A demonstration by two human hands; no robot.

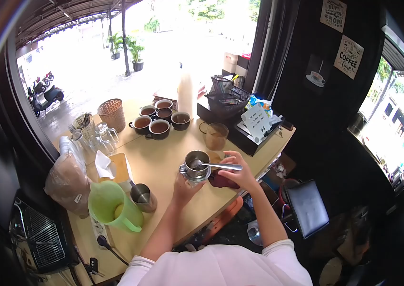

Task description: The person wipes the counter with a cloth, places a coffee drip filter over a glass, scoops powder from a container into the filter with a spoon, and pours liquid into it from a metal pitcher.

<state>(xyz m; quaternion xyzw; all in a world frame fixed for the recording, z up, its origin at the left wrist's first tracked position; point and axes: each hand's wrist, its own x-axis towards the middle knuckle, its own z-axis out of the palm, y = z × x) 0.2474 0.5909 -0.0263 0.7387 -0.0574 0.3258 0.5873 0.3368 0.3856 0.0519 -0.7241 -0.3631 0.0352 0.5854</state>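
Near the table's front edge, my left hand (186, 191) is closed around a metal drip coffee filter (196, 161) and the clear glass under it. A metal spoon (222, 166) has its bowl inside the filter, and its handle reaches right into my right hand (241, 172). The handle lies between thumb and forefinger, which look curled round it; the fingertips show only in part. Under that hand is a dark red item (223, 181) whose kind I cannot make out. Just beyond the hands stands a glass mug (216, 137) with a brownish look.
Several dark cups (159, 127) of brown liquid stand at the back, near a tall pale bottle (185, 90). Leftward are glass mugs (103, 138), a wicker basket (111, 114), a green pitcher (108, 202) and a metal jug (144, 197). A black organizer (237, 131) sits right.
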